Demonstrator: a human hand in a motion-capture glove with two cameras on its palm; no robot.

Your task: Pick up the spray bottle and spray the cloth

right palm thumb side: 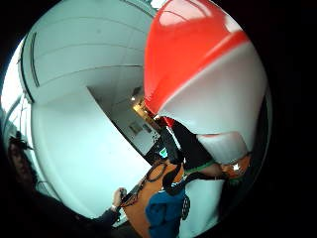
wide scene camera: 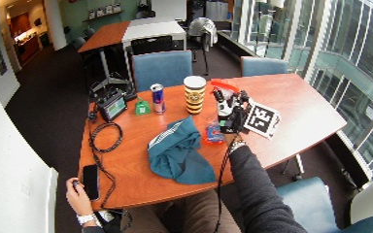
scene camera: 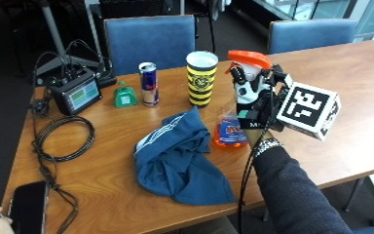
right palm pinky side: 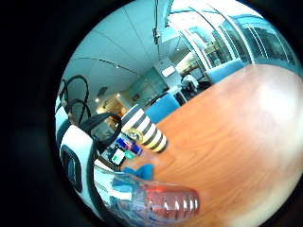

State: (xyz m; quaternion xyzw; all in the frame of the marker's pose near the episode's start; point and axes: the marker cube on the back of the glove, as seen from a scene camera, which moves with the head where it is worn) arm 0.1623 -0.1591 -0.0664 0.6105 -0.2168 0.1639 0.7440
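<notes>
In the outside view a spray bottle [scene camera: 230,130] with an orange head and orange liquid in a clear body stands upright beside the right edge of the crumpled blue cloth [scene camera: 177,161]. My gloved right hand [scene camera: 255,97] grips its neck just below the orange head, fingers curled round it. I cannot tell whether its base touches the table [scene camera: 343,73]. The orange-and-white head [right palm thumb side: 198,54] fills the thumb side palm view, with the cloth [right palm thumb side: 163,213] below it. The clear body [right palm pinky side: 161,201] shows close in the little finger side palm view. The wide outside view shows the same hand [wide scene camera: 228,109], bottle [wide scene camera: 213,132] and cloth [wide scene camera: 177,153].
Behind the bottle stand a yellow-and-black striped cup [scene camera: 201,78], a drink can [scene camera: 149,83] and a small green object [scene camera: 124,95]. A screen device [scene camera: 77,95], a coiled cable [scene camera: 61,139] and a phone [scene camera: 25,207] lie at the table's left. Two blue chairs stand behind.
</notes>
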